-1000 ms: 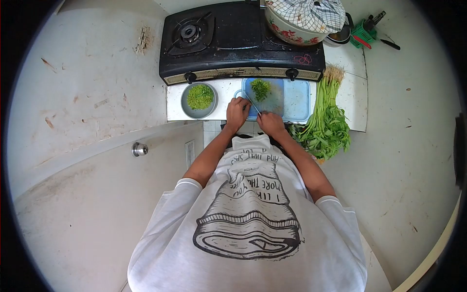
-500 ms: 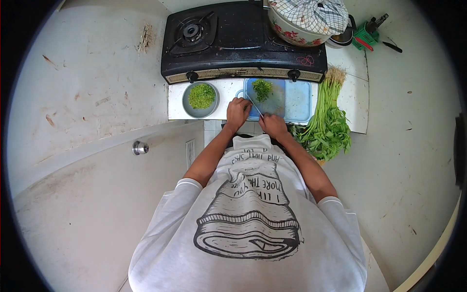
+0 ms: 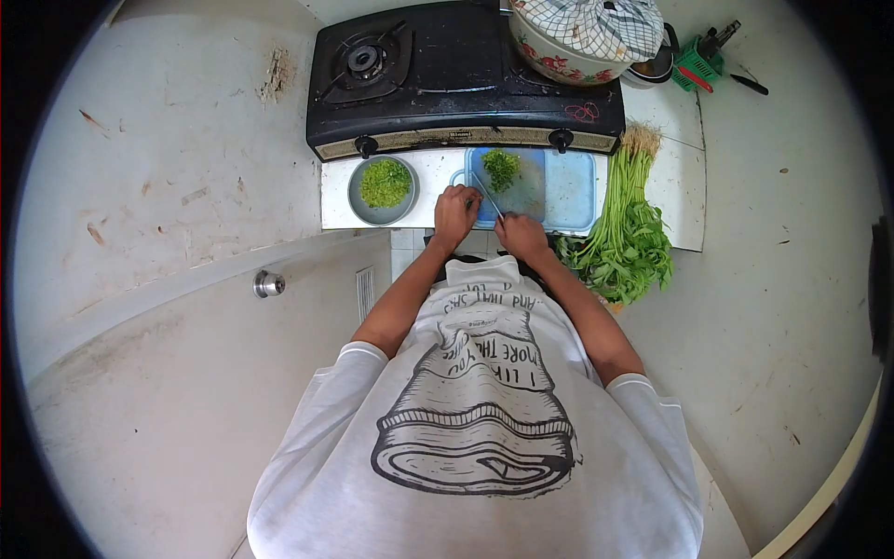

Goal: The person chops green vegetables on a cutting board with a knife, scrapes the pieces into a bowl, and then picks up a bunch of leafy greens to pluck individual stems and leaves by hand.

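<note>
My right hand [image 3: 523, 237] is closed round the handle of a knife [image 3: 490, 194], whose blade slants up and left over the blue cutting board [image 3: 570, 191]. At the board's left edge, my left hand [image 3: 456, 214] has its fingers bent together near the blade; what they hold is too small to make out. Chopped greens [image 3: 501, 170] lie in a pile on the board just beyond the blade. To the left stands a grey bowl [image 3: 354, 197] holding more chopped greens [image 3: 385, 183].
A black gas stove [image 3: 456, 56] spans the back, with a flowered pot [image 3: 559, 63] on its right side. Right of the board lies a bunch of leafy stalks [image 3: 633, 205]. Farther right are a green basket [image 3: 697, 67] and a small knife [image 3: 750, 85].
The view has shifted very slightly. Both hands and the knife stay in nearly the same place at the board's near left corner.
</note>
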Action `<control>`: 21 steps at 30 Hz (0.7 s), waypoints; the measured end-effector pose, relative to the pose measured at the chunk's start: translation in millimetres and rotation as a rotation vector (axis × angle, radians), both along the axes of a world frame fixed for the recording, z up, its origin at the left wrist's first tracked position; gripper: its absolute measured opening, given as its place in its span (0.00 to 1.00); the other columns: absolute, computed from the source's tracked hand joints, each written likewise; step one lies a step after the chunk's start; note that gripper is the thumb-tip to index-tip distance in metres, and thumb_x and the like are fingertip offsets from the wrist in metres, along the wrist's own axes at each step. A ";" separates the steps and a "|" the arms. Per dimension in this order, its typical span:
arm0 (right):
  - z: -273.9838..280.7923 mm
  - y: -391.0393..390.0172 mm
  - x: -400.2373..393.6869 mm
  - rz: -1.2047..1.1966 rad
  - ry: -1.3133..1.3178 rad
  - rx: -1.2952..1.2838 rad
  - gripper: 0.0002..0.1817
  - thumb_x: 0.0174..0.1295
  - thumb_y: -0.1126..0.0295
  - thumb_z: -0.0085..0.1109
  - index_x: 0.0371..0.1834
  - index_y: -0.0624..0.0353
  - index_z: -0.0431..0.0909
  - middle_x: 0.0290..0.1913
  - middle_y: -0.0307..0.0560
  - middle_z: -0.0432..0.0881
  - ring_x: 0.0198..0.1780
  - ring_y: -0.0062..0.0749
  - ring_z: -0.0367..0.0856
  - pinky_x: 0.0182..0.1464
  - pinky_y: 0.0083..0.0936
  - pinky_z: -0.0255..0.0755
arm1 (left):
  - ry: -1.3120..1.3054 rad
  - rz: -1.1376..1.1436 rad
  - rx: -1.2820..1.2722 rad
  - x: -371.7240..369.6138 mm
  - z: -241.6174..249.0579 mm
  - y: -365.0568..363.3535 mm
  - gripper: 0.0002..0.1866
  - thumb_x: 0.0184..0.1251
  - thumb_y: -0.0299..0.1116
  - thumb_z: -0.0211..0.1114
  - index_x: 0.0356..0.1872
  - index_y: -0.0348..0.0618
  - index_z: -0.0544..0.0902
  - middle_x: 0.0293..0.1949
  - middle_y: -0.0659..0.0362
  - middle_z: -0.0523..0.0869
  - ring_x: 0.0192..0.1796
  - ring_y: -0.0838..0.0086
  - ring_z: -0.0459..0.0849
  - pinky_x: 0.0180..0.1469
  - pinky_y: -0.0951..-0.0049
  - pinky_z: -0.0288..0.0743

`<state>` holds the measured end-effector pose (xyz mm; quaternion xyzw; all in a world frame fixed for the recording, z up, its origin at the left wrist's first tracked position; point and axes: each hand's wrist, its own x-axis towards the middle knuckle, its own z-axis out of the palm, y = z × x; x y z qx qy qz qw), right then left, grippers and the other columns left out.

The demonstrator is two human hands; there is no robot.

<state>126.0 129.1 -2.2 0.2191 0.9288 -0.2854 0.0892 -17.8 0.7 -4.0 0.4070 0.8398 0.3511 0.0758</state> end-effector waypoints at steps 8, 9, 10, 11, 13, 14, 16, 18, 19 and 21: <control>6.0 -0.6 6.2 0.038 -0.024 0.001 0.25 0.74 0.53 0.51 0.34 0.66 0.84 0.29 0.67 0.85 0.34 0.64 0.87 0.42 0.55 0.82 | 0.095 -0.046 -0.088 0.2 0.7 -4.1 0.04 0.64 0.31 0.68 0.37 0.46 0.89 0.36 0.59 0.85 0.42 0.61 0.81 0.47 0.60 0.74; 8.8 -0.7 5.5 0.047 -0.056 -0.004 0.25 0.74 0.53 0.50 0.35 0.66 0.84 0.31 0.67 0.86 0.36 0.64 0.87 0.43 0.54 0.82 | 0.097 -0.046 -0.081 0.6 -0.6 -4.9 0.04 0.64 0.32 0.68 0.37 0.46 0.89 0.36 0.59 0.85 0.42 0.61 0.81 0.47 0.60 0.74; 11.5 -0.8 4.2 0.055 -0.087 -0.010 0.25 0.74 0.52 0.49 0.37 0.66 0.84 0.32 0.66 0.87 0.37 0.63 0.88 0.44 0.54 0.82 | 0.100 -0.046 -0.074 0.9 -1.9 -5.6 0.04 0.64 0.32 0.68 0.37 0.46 0.89 0.36 0.59 0.85 0.42 0.61 0.81 0.47 0.60 0.73; 14.1 -1.5 2.9 0.064 -0.118 -0.016 0.25 0.75 0.52 0.48 0.39 0.65 0.84 0.34 0.66 0.87 0.38 0.62 0.88 0.45 0.53 0.82 | 0.104 -0.047 -0.068 0.9 -3.1 -6.4 0.05 0.64 0.32 0.69 0.37 0.46 0.89 0.36 0.59 0.85 0.43 0.61 0.81 0.47 0.60 0.73; 8.4 -3.4 1.3 0.051 -0.060 -0.001 0.25 0.74 0.52 0.49 0.36 0.66 0.84 0.31 0.66 0.86 0.36 0.63 0.88 0.43 0.53 0.82 | 0.095 -0.036 -0.050 2.4 -0.7 -7.6 0.04 0.64 0.31 0.69 0.37 0.46 0.89 0.36 0.59 0.85 0.42 0.61 0.81 0.47 0.60 0.73; 5.6 -3.7 0.5 0.043 -0.031 0.007 0.25 0.74 0.52 0.49 0.35 0.66 0.84 0.29 0.66 0.86 0.35 0.64 0.87 0.41 0.54 0.82 | 0.090 -0.033 -0.041 3.6 0.5 -7.9 0.04 0.64 0.31 0.69 0.37 0.46 0.89 0.37 0.59 0.85 0.42 0.61 0.82 0.47 0.60 0.73; 5.3 -5.6 -5.3 0.033 -0.005 0.010 0.26 0.74 0.52 0.49 0.35 0.66 0.84 0.29 0.66 0.86 0.35 0.63 0.87 0.41 0.53 0.82 | 0.072 -0.017 -0.028 4.7 0.5 -8.3 0.04 0.64 0.30 0.69 0.37 0.45 0.90 0.36 0.59 0.86 0.42 0.60 0.82 0.47 0.60 0.74; 5.7 -5.7 -6.8 0.035 -0.002 0.014 0.26 0.74 0.52 0.49 0.34 0.66 0.84 0.30 0.67 0.86 0.35 0.63 0.88 0.42 0.53 0.82 | 0.054 -0.003 -0.010 5.8 1.3 -8.0 0.04 0.63 0.29 0.69 0.36 0.45 0.90 0.36 0.58 0.86 0.41 0.60 0.82 0.47 0.60 0.75; 5.9 -4.9 -6.6 0.042 -0.011 0.017 0.25 0.74 0.52 0.49 0.34 0.66 0.84 0.30 0.67 0.86 0.35 0.63 0.88 0.42 0.53 0.82 | 0.045 0.004 0.003 5.9 2.0 -7.9 0.03 0.63 0.29 0.69 0.35 0.45 0.90 0.35 0.58 0.86 0.41 0.59 0.83 0.46 0.60 0.75; 5.4 -3.6 -4.7 0.038 -0.022 0.016 0.25 0.74 0.52 0.50 0.34 0.65 0.84 0.30 0.67 0.86 0.34 0.63 0.87 0.42 0.53 0.82 | 0.034 0.016 0.012 5.3 2.2 -7.7 0.03 0.63 0.28 0.70 0.35 0.44 0.90 0.34 0.57 0.86 0.39 0.58 0.83 0.45 0.59 0.76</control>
